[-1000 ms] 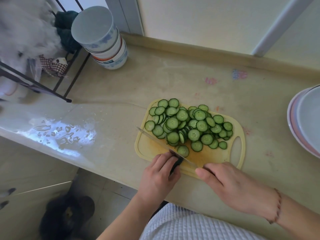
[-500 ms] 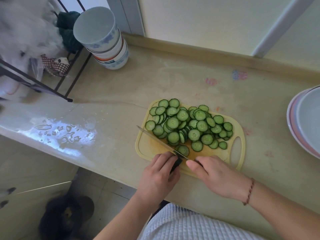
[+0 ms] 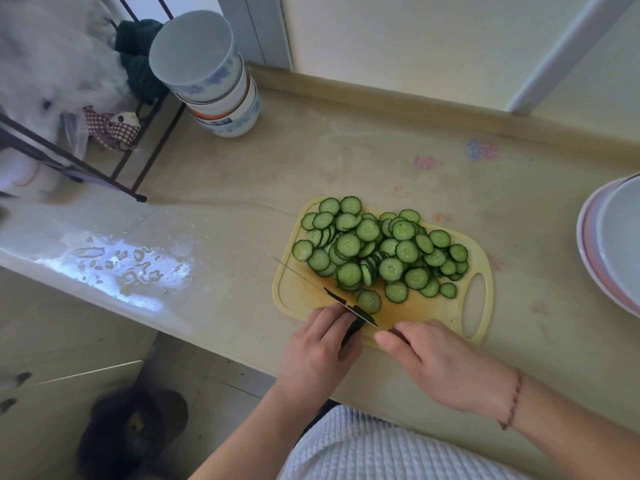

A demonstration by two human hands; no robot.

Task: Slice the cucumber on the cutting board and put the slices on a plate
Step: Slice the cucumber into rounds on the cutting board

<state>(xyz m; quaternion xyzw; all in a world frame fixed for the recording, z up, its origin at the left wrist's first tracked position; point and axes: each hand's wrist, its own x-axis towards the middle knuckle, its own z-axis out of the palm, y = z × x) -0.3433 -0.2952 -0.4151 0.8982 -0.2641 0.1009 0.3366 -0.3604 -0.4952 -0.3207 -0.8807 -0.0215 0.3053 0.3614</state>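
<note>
Left hand (image 3: 320, 351) curled round the dark handle of the knife (image 3: 313, 285), blade running up and away from the grip across the near left corner of the cutting board (image 3: 479, 258). Right hand (image 3: 440, 363) just beside it on the near board edge, fingers bent down over something hidden; cannot tell whether gripping a last cucumber end or merely pressing. Cucumber slices (image 3: 377, 249) heaped beyond the blade, one loose round touching it near the handle. Risks, by judgement: right fingertips close to the edge, so a slip could nick them; board overhanging toward the counter's near lip, so a push could tip it; heaped rounds could roll off during a sweep. Plates (image 3: 588, 244) well off to the right of the grip. Beige counter (image 3: 381, 161) with faint stains and a wet glare to the left; stacked bowls (image 3: 214, 81) and a wire rack (image 3: 114, 174) far beyond left, pale wall behind.
</note>
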